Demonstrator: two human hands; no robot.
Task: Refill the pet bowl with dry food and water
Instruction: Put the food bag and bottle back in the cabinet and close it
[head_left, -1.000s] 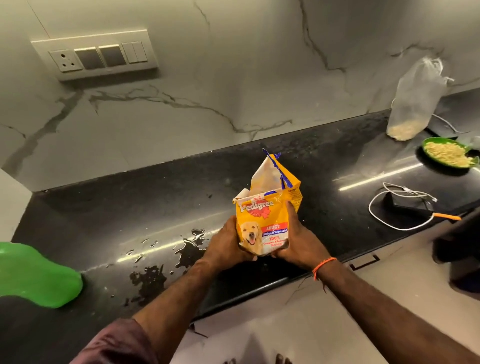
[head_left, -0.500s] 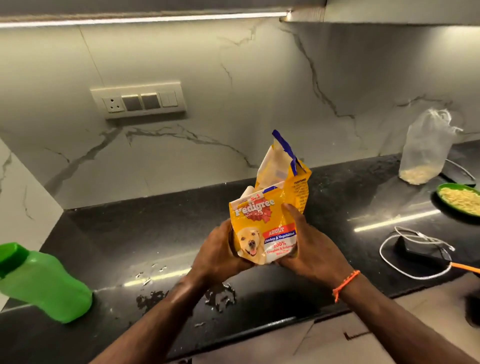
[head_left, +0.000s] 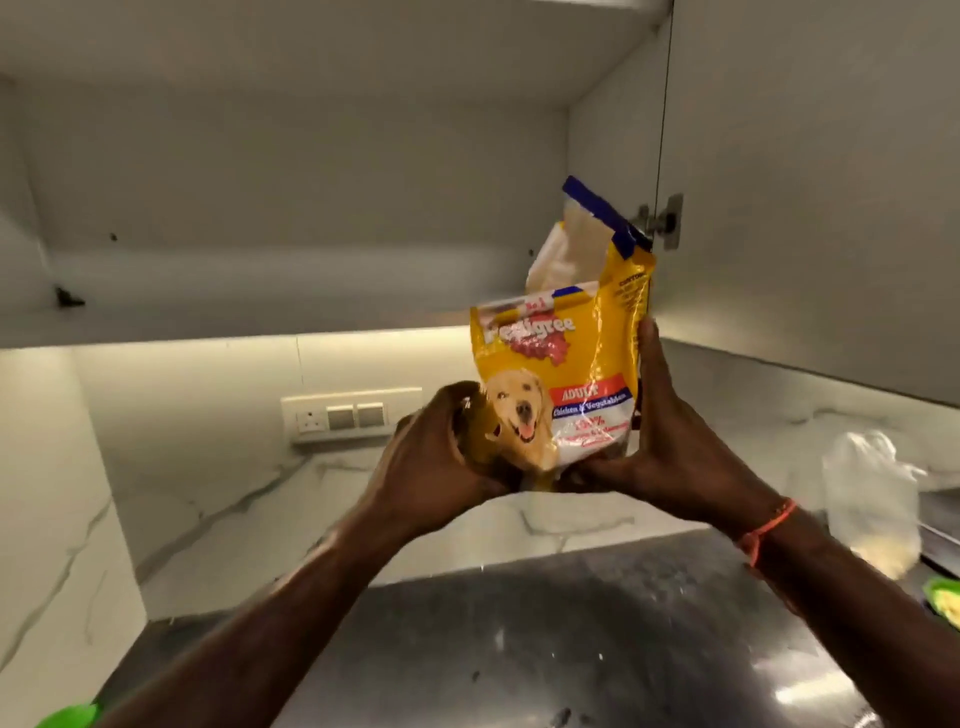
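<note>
from the head camera, both hands hold a yellow bag of dry dog food (head_left: 563, 374) up in the air in front of an open wall cabinet (head_left: 291, 171), well above the dark countertop (head_left: 597, 639). the left hand (head_left: 436, 452) has its fingers curled around the bag's lower left corner, crumpling it a little, while the right hand (head_left: 670, 447) grasps the right side, the thumb running up along the bag's edge and the other fingers wrapped underneath and behind. the bag stands roughly upright, leaning slightly to the right, and its torn top gapes open with a blue strip at the rim and pale lining showing inside. an orange thread band (head_left: 766, 527) circles the right wrist. the cabinet's shelf looks bare where it can be seen, and a metal hinge (head_left: 662, 221) shows on the right just behind the bag's top. under the cabinet, a white switch and socket plate (head_left: 350, 414) sits on the marbled wall. at the right edge a blurred clear plastic bag (head_left: 870, 499) with pale contents at its bottom stands on the counter, and just below it a sliver of a green dish (head_left: 943, 603) is visible. a bit of something bright green (head_left: 70, 716) peeks in at the bottom left corner, too cropped to identify.
</note>
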